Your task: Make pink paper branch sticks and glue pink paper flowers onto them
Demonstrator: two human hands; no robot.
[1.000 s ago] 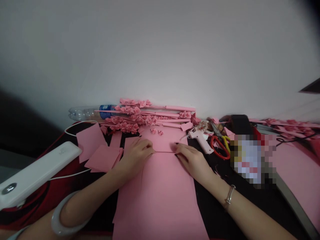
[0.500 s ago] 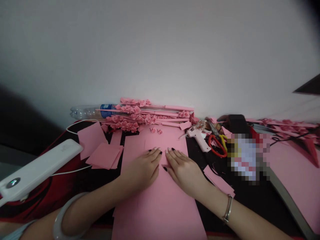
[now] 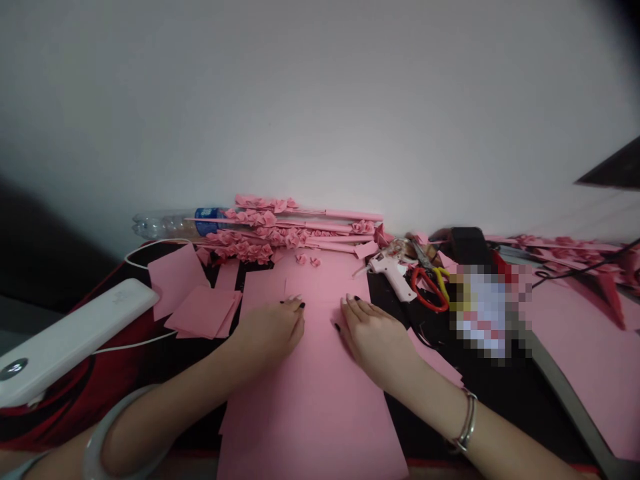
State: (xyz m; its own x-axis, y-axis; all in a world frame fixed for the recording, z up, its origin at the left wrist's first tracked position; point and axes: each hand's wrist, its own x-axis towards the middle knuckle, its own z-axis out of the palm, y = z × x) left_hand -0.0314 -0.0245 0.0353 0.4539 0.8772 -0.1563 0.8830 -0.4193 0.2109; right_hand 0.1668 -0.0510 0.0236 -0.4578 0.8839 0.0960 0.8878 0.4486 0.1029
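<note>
A large pink paper sheet (image 3: pixel 315 407) lies in front of me, with other pink paper under its left edge. My left hand (image 3: pixel 270 328) rests on the left side of the paper, fingers flat and slightly bent. On the right side lies my right hand (image 3: pixel 376 337), its fingers stretched out and its thumb a little apart. A strip of bare pink paper shows between the hands. A faint crosswise line runs near the fingertips. Just beyond them are two small folded paper flowers (image 3: pixel 301 259). Neither hand grips anything.
Pink paper flower stems (image 3: pixel 290 237) and a plastic bottle (image 3: pixel 170 224) lie along the wall. Pink paper squares (image 3: pixel 205 312) and a long white device (image 3: pixel 75 333) are left. A glue gun (image 3: pixel 395 273), scissors (image 3: pixel 433 297) and a grey-edged board (image 3: pixel 560 387) with pink paper are right.
My hands have slid apart across the paper, the left one leftward and the right one slightly rightward, widening the gap between them. The whole view has shifted slightly.
</note>
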